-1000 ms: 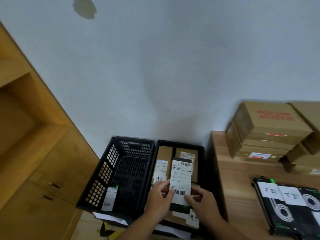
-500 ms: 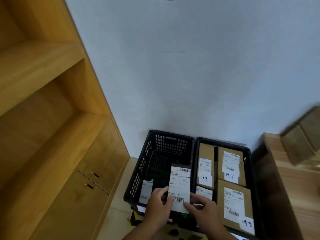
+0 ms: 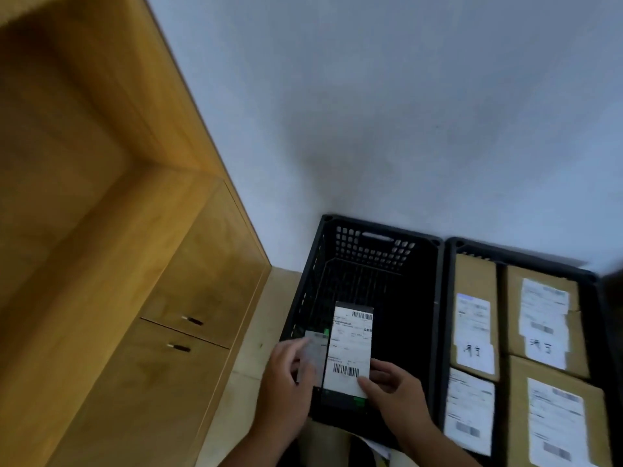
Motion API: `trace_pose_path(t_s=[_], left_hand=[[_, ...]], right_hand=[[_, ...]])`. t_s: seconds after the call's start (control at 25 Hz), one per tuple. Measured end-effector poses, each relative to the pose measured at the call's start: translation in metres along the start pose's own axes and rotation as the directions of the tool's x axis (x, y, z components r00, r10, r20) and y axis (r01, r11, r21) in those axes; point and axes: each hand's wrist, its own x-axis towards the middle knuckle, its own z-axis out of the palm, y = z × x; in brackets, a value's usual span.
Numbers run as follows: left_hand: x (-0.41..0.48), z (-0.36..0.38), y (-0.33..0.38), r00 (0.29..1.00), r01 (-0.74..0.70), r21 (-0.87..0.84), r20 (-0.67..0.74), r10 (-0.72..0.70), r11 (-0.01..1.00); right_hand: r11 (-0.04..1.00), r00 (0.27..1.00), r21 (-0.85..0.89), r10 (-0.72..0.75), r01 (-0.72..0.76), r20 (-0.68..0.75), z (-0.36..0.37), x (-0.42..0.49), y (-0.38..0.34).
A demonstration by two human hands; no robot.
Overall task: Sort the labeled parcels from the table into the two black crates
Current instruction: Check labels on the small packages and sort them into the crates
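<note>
I hold the parcel in both hands with its label facing up so I can read which crate it belongs in. My right hand pinches the near right corner, thumb on the label, and my left hand holds the left edge, though blur hides those fingertips. It hangs over the near-left part of the left crate, which I judge is its destination, since the right crate just beside the left crate is packed with brown boxes.
</note>
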Motion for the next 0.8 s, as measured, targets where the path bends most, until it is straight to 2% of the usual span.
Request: trace_pose_path(t_s=[0.16, 0.36, 0.6, 0.8], left_hand=[[0.078, -0.004, -0.054, 0.991, -0.068, 0.033, -0.113, 0.072, 0.997], [0.132, -0.009, -0.093, 0.979, -0.166, 0.032, -0.111, 0.168, 0.986], [0.143, -0.022, -0.120, 0.983, -0.145, 0.034, -0.105, 0.148, 0.989], [0.144, -0.025, -0.123, 0.989, -0.122, 0.035, -0.085, 0.124, 0.992]], right_hand=[[0.993, 0.997, -0.091, 0.079, -0.080, -0.019, 0.074, 0.096, 0.061], [0.961, 0.977, -0.183, 0.211, -0.207, 0.007, 0.134, 0.173, 0.107], [0.891, 0.960, -0.371, 0.281, -0.263, -0.005, 0.162, 0.204, 0.131], [0.866, 0.956, -0.419, 0.293, -0.274, -0.018, 0.172, 0.205, 0.128]])
